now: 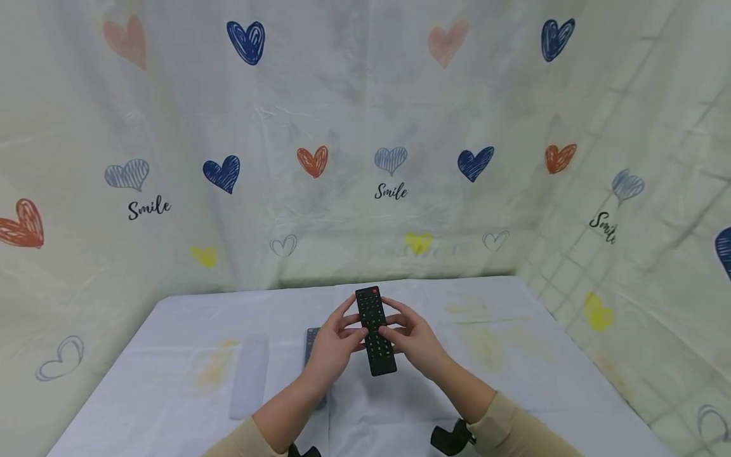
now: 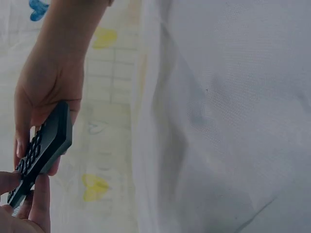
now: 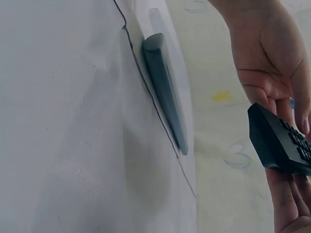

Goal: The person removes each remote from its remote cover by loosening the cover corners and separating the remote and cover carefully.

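A black remote control (image 1: 375, 333) with a red button at its top end is held up over the table, keypad facing the head camera. My left hand (image 1: 332, 348) grips its left edge, the thumb at the front and fingers reaching behind. On the opposite edge my right hand (image 1: 421, 346) grips it the same way, its thumb lying by the keys. The left wrist view shows the remote's thick side, tilted between both hands. A second, grey-blue remote (image 3: 164, 92) lies on the table, partly hidden behind my left hand and forearm in the head view.
A pale, flat rectangular piece (image 1: 249, 376) lies on the white-covered table (image 1: 485, 406), left of the second remote. Behind and beside the table hangs a curtain (image 1: 354, 222) printed with hearts. Black devices (image 1: 451, 438) are strapped near the wrists.
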A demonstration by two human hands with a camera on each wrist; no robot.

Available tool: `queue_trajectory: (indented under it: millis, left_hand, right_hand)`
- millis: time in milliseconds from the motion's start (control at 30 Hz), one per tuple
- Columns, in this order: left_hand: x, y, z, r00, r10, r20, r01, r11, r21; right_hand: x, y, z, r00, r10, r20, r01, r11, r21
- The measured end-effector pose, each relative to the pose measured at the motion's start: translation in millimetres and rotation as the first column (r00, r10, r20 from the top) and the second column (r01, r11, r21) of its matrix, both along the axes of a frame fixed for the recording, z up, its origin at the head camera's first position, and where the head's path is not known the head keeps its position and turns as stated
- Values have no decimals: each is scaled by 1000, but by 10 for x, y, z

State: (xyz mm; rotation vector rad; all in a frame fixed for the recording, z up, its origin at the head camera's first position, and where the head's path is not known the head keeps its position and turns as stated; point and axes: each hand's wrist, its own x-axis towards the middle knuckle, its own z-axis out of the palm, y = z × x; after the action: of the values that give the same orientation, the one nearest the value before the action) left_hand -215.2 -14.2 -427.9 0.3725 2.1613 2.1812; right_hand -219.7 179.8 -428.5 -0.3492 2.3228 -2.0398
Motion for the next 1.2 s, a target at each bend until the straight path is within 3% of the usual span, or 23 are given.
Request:
queue_trajectory:
  millis: [200, 533, 733, 933, 1200]
  left_hand:
    - [-18, 31, -18, 1000, 13, 0, -13, 1000, -6]
    - [-9, 26, 22, 1000, 20, 16, -20, 1000, -21]
    - [-129, 95, -123, 997, 25, 74, -20, 997, -68]
    - [-250, 199, -347, 985, -11, 171, 44, 981, -188]
    - [-352, 278, -446, 951, -77, 298, 180, 924, -336]
  right_hand:
    - [0, -43, -9, 999, -49, 11, 50, 998, -37]
    - [-22, 43, 6, 999, 21, 46, -22, 1000, 20]
    - [-65, 85, -47, 991, -18, 131, 10, 998, 63]
    - [-84, 136, -181, 973, -91, 214, 67, 991, 116]
    - [-127, 207, -379, 942, -121, 312, 79, 987, 143]
